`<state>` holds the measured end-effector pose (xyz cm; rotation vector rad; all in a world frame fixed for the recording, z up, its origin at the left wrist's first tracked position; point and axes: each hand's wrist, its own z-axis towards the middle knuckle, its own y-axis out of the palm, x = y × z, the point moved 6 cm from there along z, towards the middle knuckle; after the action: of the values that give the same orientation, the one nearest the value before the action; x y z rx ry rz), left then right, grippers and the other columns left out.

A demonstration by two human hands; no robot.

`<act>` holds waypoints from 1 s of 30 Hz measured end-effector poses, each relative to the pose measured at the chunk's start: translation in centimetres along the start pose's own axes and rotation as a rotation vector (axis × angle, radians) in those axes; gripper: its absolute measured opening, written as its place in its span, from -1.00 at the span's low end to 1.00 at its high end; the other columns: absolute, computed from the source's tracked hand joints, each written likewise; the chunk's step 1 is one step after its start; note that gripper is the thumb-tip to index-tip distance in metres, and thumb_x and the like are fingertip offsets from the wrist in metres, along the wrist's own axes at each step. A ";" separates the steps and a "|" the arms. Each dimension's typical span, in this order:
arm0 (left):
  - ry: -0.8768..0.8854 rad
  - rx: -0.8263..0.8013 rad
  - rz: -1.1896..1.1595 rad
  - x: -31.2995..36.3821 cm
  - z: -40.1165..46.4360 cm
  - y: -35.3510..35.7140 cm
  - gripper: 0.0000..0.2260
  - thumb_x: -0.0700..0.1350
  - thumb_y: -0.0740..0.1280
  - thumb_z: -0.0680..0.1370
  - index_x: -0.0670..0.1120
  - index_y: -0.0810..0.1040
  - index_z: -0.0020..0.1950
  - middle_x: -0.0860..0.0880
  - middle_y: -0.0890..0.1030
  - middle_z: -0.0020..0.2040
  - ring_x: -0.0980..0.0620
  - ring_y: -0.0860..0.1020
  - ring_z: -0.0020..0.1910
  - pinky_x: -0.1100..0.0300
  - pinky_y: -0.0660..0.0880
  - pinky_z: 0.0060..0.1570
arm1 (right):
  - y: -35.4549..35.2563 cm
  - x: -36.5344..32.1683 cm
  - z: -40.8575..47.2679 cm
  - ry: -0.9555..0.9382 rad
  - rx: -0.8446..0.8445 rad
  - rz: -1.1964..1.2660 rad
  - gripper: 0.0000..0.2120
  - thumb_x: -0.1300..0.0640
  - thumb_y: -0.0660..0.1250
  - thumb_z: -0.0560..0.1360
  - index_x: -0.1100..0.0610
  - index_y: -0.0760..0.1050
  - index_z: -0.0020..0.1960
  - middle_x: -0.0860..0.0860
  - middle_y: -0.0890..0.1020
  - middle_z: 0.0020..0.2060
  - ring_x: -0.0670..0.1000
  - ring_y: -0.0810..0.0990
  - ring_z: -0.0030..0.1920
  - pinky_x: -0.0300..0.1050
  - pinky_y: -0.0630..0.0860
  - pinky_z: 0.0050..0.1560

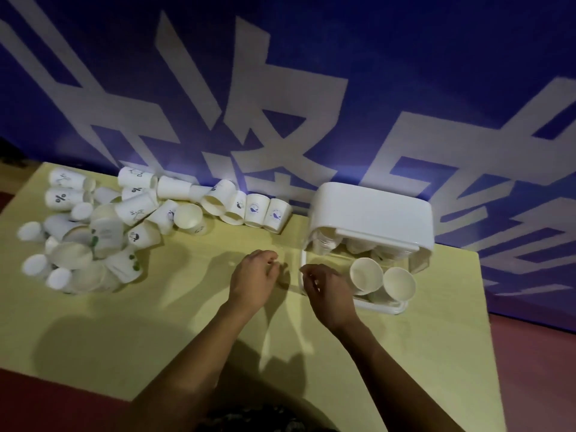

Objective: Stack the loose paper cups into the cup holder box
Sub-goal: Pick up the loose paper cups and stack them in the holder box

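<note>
A heap of loose white paper cups (103, 232) covers the table's far left, most lying on their sides, some printed with small marks. The white cup holder box (371, 213) stands at the far right with its lid raised. Two cup stacks (383, 280) lie in its clear lower tray with their mouths toward me. My left hand (254, 280) hovers over the table just left of the box, fingers loosely curled, holding nothing. My right hand (327, 291) is at the tray's left front corner, fingers bent, with nothing visibly in it.
The yellow-green table (156, 322) stands against a blue wall with large white characters (280, 104). A row of cups (261, 212) lies along the wall between the heap and the box. Red floor (536, 369) shows past the table's right edge.
</note>
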<state>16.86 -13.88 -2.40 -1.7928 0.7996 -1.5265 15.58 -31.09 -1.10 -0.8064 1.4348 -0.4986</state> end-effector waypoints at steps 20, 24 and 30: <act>-0.131 -0.165 0.228 -17.8 12.1 -7.2 -0.80 -0.14 0.30 0.52 -0.14 0.54 0.13 -0.13 0.60 0.06 -0.15 0.53 0.09 0.07 0.47 -0.01 | 12.3 -1.0 21.3 0.317 -0.046 -0.237 -0.50 0.17 0.32 0.50 0.15 0.30 0.41 0.09 0.34 0.41 0.16 0.29 0.40 0.05 0.32 0.38; -0.137 -0.114 0.150 -18.4 11.7 -7.1 -0.76 -0.21 0.33 0.49 -0.12 0.61 0.15 -0.11 0.64 0.04 -0.10 0.56 0.03 0.04 0.53 0.05 | 14.1 0.7 20.4 0.457 -0.075 -0.302 -0.64 0.03 0.23 0.57 0.12 0.36 0.33 0.15 0.46 0.28 0.21 0.37 0.29 0.09 0.36 0.27; -0.088 -0.021 0.080 -17.7 8.2 -7.5 -0.85 -0.22 0.37 0.45 -0.13 0.65 -0.01 -0.09 0.62 -0.09 -0.08 0.54 -0.07 0.04 0.55 -0.06 | 14.1 -1.0 14.6 0.424 -0.010 -0.181 -0.82 0.11 0.21 0.57 0.13 0.58 -0.07 0.16 0.66 -0.16 0.22 0.61 -0.14 -0.10 0.43 -0.22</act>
<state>22.87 5.32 -8.01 -1.8079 0.8371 -1.3836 27.51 -18.47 -11.65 -0.8775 1.7604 -0.8387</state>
